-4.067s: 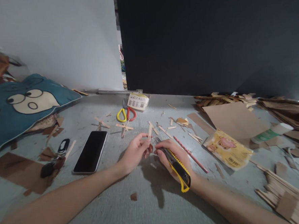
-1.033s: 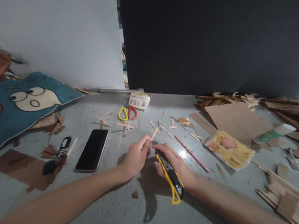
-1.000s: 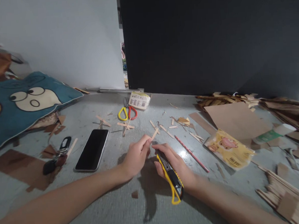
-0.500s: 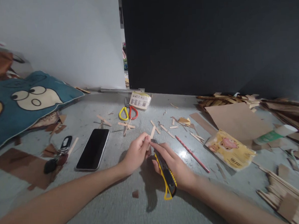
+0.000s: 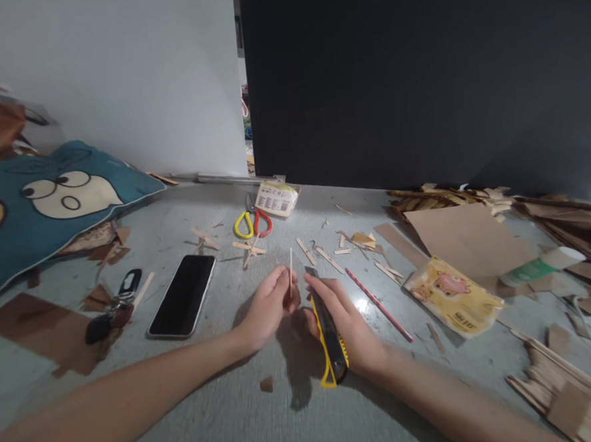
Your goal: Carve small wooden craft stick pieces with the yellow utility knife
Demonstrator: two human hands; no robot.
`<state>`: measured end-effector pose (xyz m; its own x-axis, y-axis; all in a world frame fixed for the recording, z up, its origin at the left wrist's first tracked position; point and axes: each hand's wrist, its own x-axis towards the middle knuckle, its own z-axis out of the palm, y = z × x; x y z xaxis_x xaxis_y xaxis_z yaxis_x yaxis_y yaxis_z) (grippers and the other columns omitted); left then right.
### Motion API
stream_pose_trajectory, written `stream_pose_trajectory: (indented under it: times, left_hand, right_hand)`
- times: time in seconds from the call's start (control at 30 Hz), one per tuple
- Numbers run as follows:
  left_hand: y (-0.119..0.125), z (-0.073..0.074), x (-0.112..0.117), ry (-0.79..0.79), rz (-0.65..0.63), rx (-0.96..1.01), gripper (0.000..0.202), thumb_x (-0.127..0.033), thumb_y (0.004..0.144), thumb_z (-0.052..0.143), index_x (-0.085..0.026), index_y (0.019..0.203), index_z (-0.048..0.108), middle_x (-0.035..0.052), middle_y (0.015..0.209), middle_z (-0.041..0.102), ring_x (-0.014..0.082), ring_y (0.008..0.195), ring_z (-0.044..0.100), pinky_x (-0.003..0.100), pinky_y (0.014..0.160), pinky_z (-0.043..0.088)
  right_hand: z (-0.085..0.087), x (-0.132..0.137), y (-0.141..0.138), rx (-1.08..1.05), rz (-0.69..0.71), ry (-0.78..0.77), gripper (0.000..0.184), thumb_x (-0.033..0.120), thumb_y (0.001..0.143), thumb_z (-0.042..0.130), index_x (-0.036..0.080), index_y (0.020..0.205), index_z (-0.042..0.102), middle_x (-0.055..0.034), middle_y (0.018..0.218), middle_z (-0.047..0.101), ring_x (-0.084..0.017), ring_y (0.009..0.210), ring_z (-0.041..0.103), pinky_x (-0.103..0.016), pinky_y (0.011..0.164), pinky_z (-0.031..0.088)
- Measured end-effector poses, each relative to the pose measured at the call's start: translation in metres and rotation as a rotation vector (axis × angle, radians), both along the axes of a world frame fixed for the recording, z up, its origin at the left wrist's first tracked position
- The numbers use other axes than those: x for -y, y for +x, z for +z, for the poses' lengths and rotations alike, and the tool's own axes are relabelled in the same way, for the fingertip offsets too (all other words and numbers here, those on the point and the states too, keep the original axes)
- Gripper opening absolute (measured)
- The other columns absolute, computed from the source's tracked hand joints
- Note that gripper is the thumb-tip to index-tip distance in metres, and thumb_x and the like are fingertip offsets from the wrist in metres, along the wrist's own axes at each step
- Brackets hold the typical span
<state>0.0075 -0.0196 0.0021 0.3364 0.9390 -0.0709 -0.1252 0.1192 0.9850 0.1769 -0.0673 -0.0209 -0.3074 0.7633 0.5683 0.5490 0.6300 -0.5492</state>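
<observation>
Countless scraps [image 5: 306, 250] litter the grey floor [image 5: 227, 412] between stick [image 5: 291, 274] and black wall [image 5: 416, 73].

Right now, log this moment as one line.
left hand: pinches thin wooden stick upright | right hand: grips yellow-and-black utility knife beside it
</observation>
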Motion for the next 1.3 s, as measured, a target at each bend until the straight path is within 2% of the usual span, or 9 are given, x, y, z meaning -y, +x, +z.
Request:
stream_pose_trajectory:
  times: [0.1, 0.33, 0.57, 0.7, 0.8, 0.9, 1.03, 1.13, 1.3]
  left_hand:
    - [0.001, -0.002, 0.0, -0.004, 0.006, 0.004, 0.048, -0.069, 0.09, 0.06, -0.023, 0.084, 0.047, -0.0083, 0.061, 0.043, 0.0103, 0.054, 0.038, 0.022, 0.052, 0.031]
    - [0.001, 0.0, 0.004, -0.054, -0.044, -0.005, 0.04, -0.058, 0.089, 0.067, -0.023, 0.087, 0.047, -0.0086, 0.065, 0.04, 0.0104, 0.057, 0.041, 0.02, 0.054, 0.034]
    - [0.0, 0.003, 0.005, -0.107, -0.039, -0.023, 0.031, -0.053, 0.092, 0.058, -0.023, 0.087, 0.05, -0.0075, 0.064, 0.043, 0.0112, 0.055, 0.041, 0.02, 0.052, 0.032]
    - [-0.006, -0.002, 0.0, 0.167, 0.146, -0.203, 0.021, -0.042, 0.101, 0.045, -0.024, 0.094, 0.054, -0.0061, 0.064, 0.046, 0.0138, 0.056, 0.044, 0.024, 0.055, 0.037]
    - [-0.013, -0.003, -0.01, 0.603, 0.307, -0.441, 0.011, -0.024, 0.099, 0.05, -0.022, 0.103, 0.061, 0.0023, 0.09, 0.064, 0.0179, 0.083, 0.06, 0.031, 0.08, 0.049]
    - [-0.017, -0.004, -0.017, 0.878, 0.215, -0.632, 0.018, -0.018, 0.101, 0.05, -0.022, 0.106, 0.067, 0.0069, 0.103, 0.067, 0.0235, 0.104, 0.062, 0.039, 0.096, 0.05]
    - [-0.017, -0.008, -0.019, 0.91, 0.077, -0.802, 0.021, -0.014, 0.101, 0.055, -0.021, 0.113, 0.07, 0.0082, 0.109, 0.069, 0.0267, 0.109, 0.061, 0.044, 0.101, 0.05]
    - [-0.015, -0.013, -0.021, 0.845, 0.111, -0.811, 0.02, -0.012, 0.099, 0.057, -0.02, 0.112, 0.07, 0.0087, 0.11, 0.07, 0.0277, 0.111, 0.061, 0.046, 0.102, 0.05]
    - [-0.016, -0.02, -0.03, 0.752, 0.16, -0.729, 0.017, -0.009, 0.095, 0.059, -0.019, 0.105, 0.068, 0.0076, 0.107, 0.071, 0.0258, 0.109, 0.065, 0.045, 0.101, 0.052]
  right_hand:
    - [0.0, 0.0, -0.001, -0.027, -0.045, 0.011, 0.067, 0.026, 0.106, 0.052, 0.039, 0.167, 0.026, -0.0122, 0.132, 0.061, -0.027, 0.115, 0.07, -0.043, 0.095, 0.065]
    - [0.006, -0.001, -0.003, 0.026, 0.061, 0.001, 0.066, 0.017, 0.101, 0.054, 0.033, 0.163, 0.035, -0.0114, 0.123, 0.064, -0.025, 0.107, 0.072, -0.041, 0.095, 0.065]
    - [0.009, -0.001, -0.003, -0.016, 0.033, 0.032, 0.056, 0.013, 0.099, 0.056, 0.024, 0.153, 0.046, -0.0116, 0.119, 0.065, -0.023, 0.103, 0.073, -0.038, 0.091, 0.065]
    - [0.013, -0.002, 0.001, -0.095, -0.151, 0.109, 0.036, 0.016, 0.1, 0.057, 0.024, 0.134, 0.059, -0.0079, 0.104, 0.068, -0.022, 0.088, 0.071, -0.036, 0.079, 0.063]
    - [0.015, -0.006, 0.01, -0.129, -0.235, 0.133, 0.017, 0.022, 0.101, 0.058, 0.024, 0.116, 0.064, -0.0041, 0.089, 0.066, -0.02, 0.076, 0.068, -0.033, 0.071, 0.058]
    - [0.014, -0.013, 0.019, -0.083, -0.232, 0.11, 0.013, 0.025, 0.103, 0.057, 0.024, 0.111, 0.066, -0.0034, 0.085, 0.069, -0.021, 0.073, 0.068, -0.033, 0.07, 0.055]
    - [0.006, -0.022, 0.022, -0.046, -0.258, 0.017, 0.014, 0.028, 0.106, 0.054, 0.024, 0.116, 0.064, 0.0005, 0.073, 0.066, -0.021, 0.063, 0.065, -0.031, 0.066, 0.051]
    - [0.004, -0.028, 0.018, 0.107, -0.233, 0.007, 0.002, 0.025, 0.101, 0.063, 0.024, 0.1, 0.063, -0.0045, 0.085, 0.068, -0.025, 0.077, 0.067, -0.034, 0.071, 0.051]
    - [0.007, -0.037, 0.013, 0.166, -0.219, -0.045, 0.022, 0.004, 0.085, 0.066, 0.023, 0.092, 0.057, -0.0048, 0.086, 0.069, -0.026, 0.081, 0.064, -0.034, 0.071, 0.049]
